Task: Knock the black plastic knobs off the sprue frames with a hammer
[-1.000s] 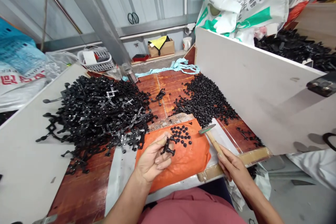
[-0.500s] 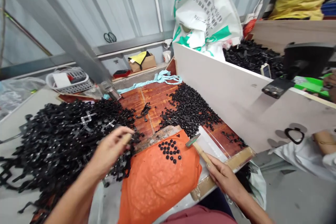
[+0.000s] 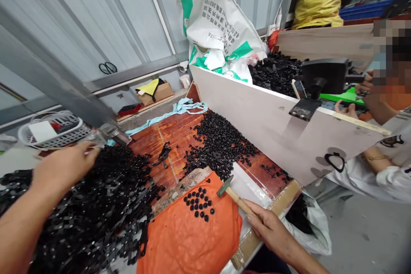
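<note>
My right hand (image 3: pixel 266 227) is wrapped round the wooden handle of a small hammer (image 3: pixel 238 200). Its greenish metal head hangs over the upper right edge of an orange cloth (image 3: pixel 180 239). Several small round black caps (image 3: pixel 199 203) lie grouped on that cloth. To the left, my left hand (image 3: pixel 66 162) reaches over a big heap of black linked parts with shiny rivets (image 3: pixel 96 205). Its fingers are drawn together near the heap's far edge; whatever is between them is too small and blurred to name.
Small black parts (image 3: pixel 221 141) are heaped on the reddish board. A white partition (image 3: pixel 257 115) runs along the right, with a co-worker's hands (image 3: pixel 349 107) behind it. A grey basket (image 3: pixel 54 130) and a metal cup (image 3: pixel 114 132) stand at the far left.
My left hand has moved left and away from the orange cloth, over the black heap towards the basket. The view has turned to the right. My right hand still grips the hammer.
</note>
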A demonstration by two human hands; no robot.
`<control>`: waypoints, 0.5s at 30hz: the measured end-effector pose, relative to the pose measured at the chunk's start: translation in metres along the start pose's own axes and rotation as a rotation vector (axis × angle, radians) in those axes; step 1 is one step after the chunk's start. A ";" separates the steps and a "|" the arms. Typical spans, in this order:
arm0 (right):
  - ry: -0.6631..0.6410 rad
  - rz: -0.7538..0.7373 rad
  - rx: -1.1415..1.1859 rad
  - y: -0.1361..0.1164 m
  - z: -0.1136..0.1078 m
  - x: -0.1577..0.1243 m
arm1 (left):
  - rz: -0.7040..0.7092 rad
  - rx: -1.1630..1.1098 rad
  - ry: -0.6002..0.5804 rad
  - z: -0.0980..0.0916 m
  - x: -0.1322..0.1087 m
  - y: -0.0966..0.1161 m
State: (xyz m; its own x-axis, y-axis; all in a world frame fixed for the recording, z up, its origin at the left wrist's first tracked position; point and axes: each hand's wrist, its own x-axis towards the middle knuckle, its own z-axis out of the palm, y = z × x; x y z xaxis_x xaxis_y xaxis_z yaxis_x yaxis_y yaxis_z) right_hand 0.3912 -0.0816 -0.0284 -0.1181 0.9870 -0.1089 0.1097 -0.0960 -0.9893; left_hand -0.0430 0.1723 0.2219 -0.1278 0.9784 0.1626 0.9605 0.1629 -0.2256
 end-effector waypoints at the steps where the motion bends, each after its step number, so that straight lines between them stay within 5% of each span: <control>1: 0.002 0.007 -0.004 0.000 0.000 0.000 | 0.046 0.033 -0.019 0.004 -0.001 0.021; 9: 0.022 0.014 -0.050 -0.008 0.001 -0.001 | 0.966 -0.367 -0.084 0.086 -0.048 0.229; 12: 0.025 0.006 -0.042 -0.010 0.002 -0.001 | 1.074 -0.295 -0.038 0.106 -0.065 0.280; 15: 0.028 0.000 -0.028 -0.011 0.002 -0.002 | 1.048 -0.241 0.011 0.116 -0.067 0.299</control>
State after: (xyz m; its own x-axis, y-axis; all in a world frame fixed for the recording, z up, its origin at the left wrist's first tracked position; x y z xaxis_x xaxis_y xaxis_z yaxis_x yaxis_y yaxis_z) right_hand 0.3879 -0.0832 -0.0176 -0.0903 0.9903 -0.1059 0.1371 -0.0930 -0.9862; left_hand 0.2241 0.1700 0.0324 0.7891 0.6142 0.0072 0.6134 -0.7873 -0.0628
